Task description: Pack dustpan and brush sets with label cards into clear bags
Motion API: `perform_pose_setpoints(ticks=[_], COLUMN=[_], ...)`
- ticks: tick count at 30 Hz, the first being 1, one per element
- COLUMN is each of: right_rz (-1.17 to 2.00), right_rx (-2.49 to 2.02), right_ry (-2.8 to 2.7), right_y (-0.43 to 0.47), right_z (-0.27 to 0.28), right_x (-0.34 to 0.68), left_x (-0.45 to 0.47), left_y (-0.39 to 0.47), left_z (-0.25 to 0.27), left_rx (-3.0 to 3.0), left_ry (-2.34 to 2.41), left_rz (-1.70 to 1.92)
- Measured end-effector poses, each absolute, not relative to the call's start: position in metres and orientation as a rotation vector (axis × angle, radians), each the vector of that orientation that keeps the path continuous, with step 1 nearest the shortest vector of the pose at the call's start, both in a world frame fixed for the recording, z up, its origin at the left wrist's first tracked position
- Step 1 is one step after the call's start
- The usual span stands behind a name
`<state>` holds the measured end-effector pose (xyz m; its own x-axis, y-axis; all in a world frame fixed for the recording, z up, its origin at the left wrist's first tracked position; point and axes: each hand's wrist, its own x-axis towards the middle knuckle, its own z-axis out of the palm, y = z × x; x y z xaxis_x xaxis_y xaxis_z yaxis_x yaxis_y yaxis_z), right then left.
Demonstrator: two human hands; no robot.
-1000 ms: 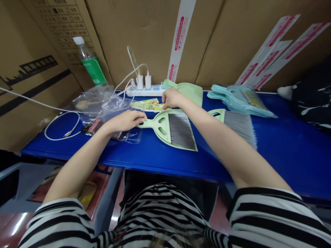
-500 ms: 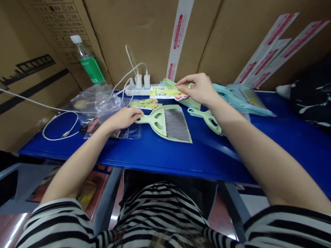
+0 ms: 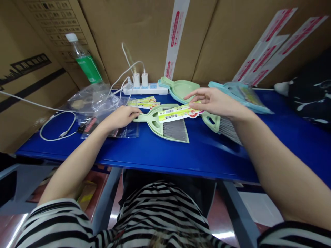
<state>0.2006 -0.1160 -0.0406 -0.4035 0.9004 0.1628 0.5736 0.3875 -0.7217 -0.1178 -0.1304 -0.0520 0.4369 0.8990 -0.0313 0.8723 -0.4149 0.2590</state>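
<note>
Pinched around the handle end of a pale green hand brush [image 3: 174,131], which lies on a matching dustpan, is my left hand [image 3: 121,118]. My right hand [image 3: 214,102] grips a yellow and white printed label card [image 3: 176,114] by its right end. The card hangs over the brush and covers part of its head. Behind my right hand rests a green dustpan [image 3: 184,90], with a blue rim showing beneath it. A second green brush [image 3: 214,122] with grey bristles lies under my right wrist, partly hidden.
More label cards [image 3: 148,103] lie behind the brush. A white power strip [image 3: 152,90] with chargers and cables stands along the cardboard at the back. Clear plastic bags [image 3: 95,98] and a green-labelled bottle [image 3: 89,69] are at left, a bagged blue dustpan set [image 3: 245,98] at right.
My right hand has brought the label card nearer and down over the brush, uncovering the green dustpan behind. My left hand stays on the brush handle.
</note>
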Motion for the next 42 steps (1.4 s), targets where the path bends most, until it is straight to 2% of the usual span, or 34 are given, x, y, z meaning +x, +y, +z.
perform_pose_setpoints(ticks=[6, 17, 32, 36, 42], right_rz=[0.617, 1.189, 1.382, 1.204, 0.462], right_rx=[-1.348, -1.350, -1.384, -1.445, -1.187], right_ry=[-2.019, -2.371, -2.254, -2.423, -2.547], right_y=[-0.115, -0.133, -0.138, -0.135, -0.124], right_z=[-0.052, -0.036, -0.038, -0.038, -0.059], right_x=[0.192, 0.183, 0.175, 0.178, 0.179], left_x=[-0.120, -0.118, -0.118, -0.116, -0.115], left_y=[-0.131, -0.133, -0.134, -0.134, -0.136], left_z=[-0.053, -0.049, -0.049, -0.049, -0.048], left_rx=[2.471, 2.440, 2.478, 2.467, 2.473], left_ry=[1.517, 1.556, 1.551, 1.580, 1.587], left_rz=[0.186, 0.127, 0.124, 0.114, 0.121])
